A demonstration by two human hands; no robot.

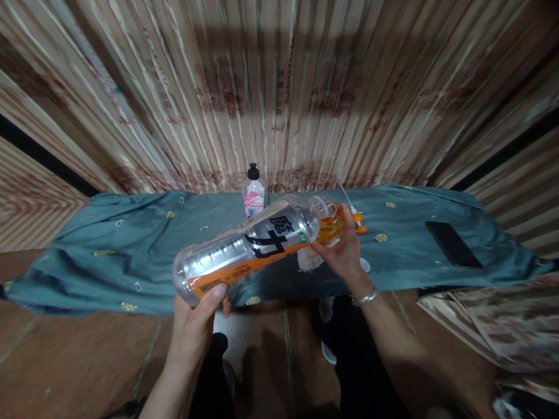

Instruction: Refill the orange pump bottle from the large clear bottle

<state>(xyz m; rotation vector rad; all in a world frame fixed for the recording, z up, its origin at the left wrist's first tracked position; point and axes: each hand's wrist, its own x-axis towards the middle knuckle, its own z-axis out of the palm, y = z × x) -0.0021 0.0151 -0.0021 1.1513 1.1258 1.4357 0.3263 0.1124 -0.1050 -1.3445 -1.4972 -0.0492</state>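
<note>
My left hand [198,320] is closed around the base of a large clear plastic bottle [244,247] with a silver and orange label. The bottle lies tilted, its neck up and to the right. In my right hand [345,250], by the bottle's neck end, is a small clear container of orange liquid [329,227]. The two mouths come close together; I cannot tell whether they touch. Just beyond my right fingers lies a thin white and orange piece [357,221] with a tube. A small white round cap [365,265] sits beside my right wrist.
A clear squeeze bottle [254,192] with black cap and pink label stands at the back of the table with a green cloth [87,250]. A black phone [453,244] lies at the right. Some clear object [309,260] is partly hidden below the large bottle. Striped curtains [279,87] surround the table.
</note>
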